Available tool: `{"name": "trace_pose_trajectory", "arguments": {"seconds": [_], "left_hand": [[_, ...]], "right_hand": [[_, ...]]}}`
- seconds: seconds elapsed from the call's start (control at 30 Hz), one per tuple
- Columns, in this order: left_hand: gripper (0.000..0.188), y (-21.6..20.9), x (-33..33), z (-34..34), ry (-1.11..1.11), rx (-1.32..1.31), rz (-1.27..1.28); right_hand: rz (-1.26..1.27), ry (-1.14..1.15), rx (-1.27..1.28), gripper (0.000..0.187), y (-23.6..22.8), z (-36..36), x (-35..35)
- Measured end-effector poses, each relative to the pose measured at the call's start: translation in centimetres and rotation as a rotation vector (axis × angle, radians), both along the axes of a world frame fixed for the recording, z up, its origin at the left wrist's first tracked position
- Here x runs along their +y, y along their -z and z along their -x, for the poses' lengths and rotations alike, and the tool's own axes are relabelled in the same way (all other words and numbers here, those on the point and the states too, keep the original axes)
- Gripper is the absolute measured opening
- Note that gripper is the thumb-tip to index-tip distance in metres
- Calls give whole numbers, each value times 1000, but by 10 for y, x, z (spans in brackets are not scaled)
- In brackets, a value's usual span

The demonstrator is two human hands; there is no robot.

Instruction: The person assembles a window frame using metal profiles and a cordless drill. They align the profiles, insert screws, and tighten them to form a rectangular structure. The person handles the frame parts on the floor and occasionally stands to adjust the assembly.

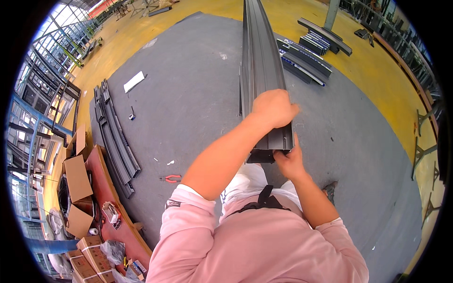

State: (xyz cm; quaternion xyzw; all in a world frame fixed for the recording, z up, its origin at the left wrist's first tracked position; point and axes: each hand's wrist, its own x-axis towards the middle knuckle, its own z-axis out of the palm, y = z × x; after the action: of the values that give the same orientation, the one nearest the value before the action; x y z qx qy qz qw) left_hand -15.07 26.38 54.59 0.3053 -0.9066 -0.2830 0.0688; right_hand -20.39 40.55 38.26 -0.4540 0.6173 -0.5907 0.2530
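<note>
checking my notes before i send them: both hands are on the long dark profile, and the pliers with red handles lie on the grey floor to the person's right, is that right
Not quite: the head view shows the pliers on the grey floor to the person's left. The left hand and right hand are indeed on the long dark profile.

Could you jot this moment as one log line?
left hand: fist over dark profile; right hand: holding its near end; rest: red-handled pliers on grey floor
</note>
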Motion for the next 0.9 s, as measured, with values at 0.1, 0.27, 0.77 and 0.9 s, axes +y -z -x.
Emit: {"name": "trace_pose_trajectory", "arguments": {"seconds": [0.1,0.27,0.77,0.9], "left_hand": [[40,9,-28,-20,-28,135,129],[27,4,-60,-81,-521,923,-229],[51,35,-52,-73,-349,492,-1107],[30,31,-46,-47,-366,640,-1108]], "right_hand": [[-2,66,32,45,-26,-25,-11],[-34,64,11,61,-39,-44,-15],[127,179,111,59,-42,-36,-19],[140,227,124,56,-68,-11,-16]]}}
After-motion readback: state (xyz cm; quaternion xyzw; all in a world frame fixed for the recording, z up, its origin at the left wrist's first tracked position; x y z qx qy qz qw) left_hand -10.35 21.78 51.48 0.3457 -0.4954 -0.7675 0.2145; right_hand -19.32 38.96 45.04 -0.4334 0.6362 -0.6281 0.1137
